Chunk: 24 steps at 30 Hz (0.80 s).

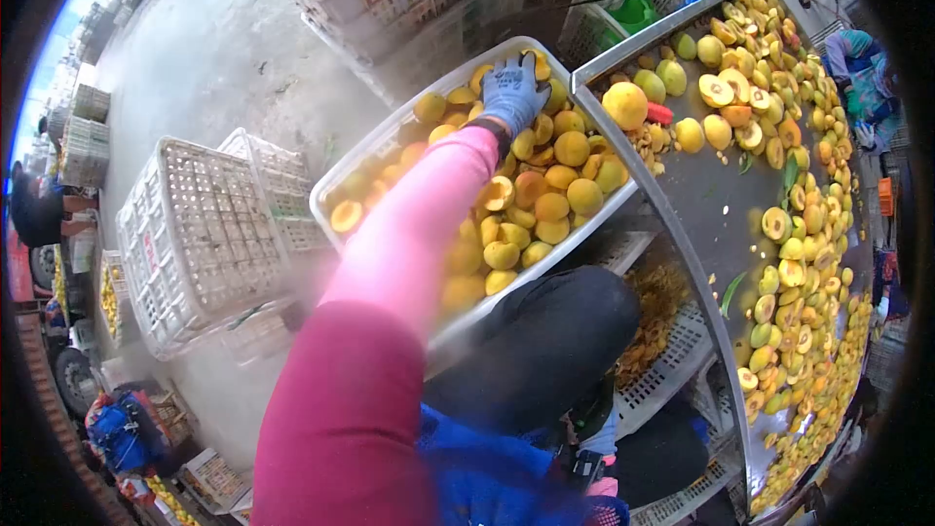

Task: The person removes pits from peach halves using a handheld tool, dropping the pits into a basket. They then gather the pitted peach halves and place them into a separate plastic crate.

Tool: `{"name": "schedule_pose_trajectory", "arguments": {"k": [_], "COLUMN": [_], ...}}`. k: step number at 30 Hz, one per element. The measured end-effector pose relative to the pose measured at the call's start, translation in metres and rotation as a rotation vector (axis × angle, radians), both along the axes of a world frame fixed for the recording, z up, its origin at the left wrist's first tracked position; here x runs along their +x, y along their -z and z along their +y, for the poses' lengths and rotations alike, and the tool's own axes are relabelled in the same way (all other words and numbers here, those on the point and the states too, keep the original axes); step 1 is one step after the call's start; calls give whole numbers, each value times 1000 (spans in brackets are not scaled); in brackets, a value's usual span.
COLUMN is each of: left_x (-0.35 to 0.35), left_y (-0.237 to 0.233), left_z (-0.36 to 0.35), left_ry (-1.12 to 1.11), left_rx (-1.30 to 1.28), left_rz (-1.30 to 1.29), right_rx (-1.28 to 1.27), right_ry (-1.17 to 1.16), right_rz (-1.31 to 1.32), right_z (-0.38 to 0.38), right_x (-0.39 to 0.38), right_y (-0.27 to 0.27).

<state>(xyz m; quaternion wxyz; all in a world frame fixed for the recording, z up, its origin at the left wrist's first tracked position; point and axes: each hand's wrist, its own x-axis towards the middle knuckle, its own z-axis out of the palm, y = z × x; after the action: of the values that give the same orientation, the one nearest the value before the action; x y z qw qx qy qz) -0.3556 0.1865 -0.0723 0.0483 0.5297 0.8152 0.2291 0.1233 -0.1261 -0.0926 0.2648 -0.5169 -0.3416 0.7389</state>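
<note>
My left hand [513, 94], in a blue-grey glove with a pink sleeve behind it, reaches to the far end of a white plastic crate [326, 197]. Its fingers are spread over yellow peaches [551, 206], several of them halved, and touch the fruit; whether they grip a piece is hidden. Low by my lap is my right hand [601, 436], also gloved, with a dark band at the wrist. Its fingers are mostly out of sight. A metal-rimmed table [716, 197] on the right bears many halved peaches [791, 248] and a red object [660, 114], perhaps a handle.
White crates [209, 244] stand on the floor at left. More stacked crates [419, 0] rise beyond. A crate with a green item [635, 15] sits behind the table corner. Under the table are scraps [653, 317] in a crate. Another person [867, 78] is at far right.
</note>
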Motion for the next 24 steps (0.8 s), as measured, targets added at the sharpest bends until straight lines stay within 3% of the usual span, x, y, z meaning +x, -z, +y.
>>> {"name": "schedule_pose_trajectory", "arguments": {"k": [1, 2, 5, 7, 9, 11, 13, 15, 17, 21, 24], "left_x": [-3, -4, -21, -34, -48, -63, -75, -104, -137, -150, -145], "left_y": [5, 14, 23, 23, 14, 6, -17, -30, -24, -4, 39], "left_z": [14, 20, 47, 57, 52, 40, 3, -45, -94, -169, -192], "left_ry": [10, 21, 29, 27, 41, -6, 104, 123, 68, -158, -160], "left_rx": [-43, 19, -211, -186, -56, 127, 299, 267, 131, -114, -15], "left_rz": [0, 111, -8, -103, -275, -301, -805, -1145, -1075, -909, -974], "right_rx": [-231, -78, 363, 426, 260, 398, 486, 457, 300, 491, 387], "right_ry": [152, 62, -259, -371, -351, -415, -444, -432, -353, -445, -404], "right_rz": [355, 62, -431, -522, -513, -593, -651, -671, -654, -598, -565], "right_z": [7, 8, 2, -2, 11, 2, -2, 5, 9, 25, 3], "right_x": [-5, -10, -1, 4, -22, -8, 3, 3, -5, -39, -12], "right_y": [0, -8, 4, 7, -29, -26, -21, -14, -14, -42, 0]}}
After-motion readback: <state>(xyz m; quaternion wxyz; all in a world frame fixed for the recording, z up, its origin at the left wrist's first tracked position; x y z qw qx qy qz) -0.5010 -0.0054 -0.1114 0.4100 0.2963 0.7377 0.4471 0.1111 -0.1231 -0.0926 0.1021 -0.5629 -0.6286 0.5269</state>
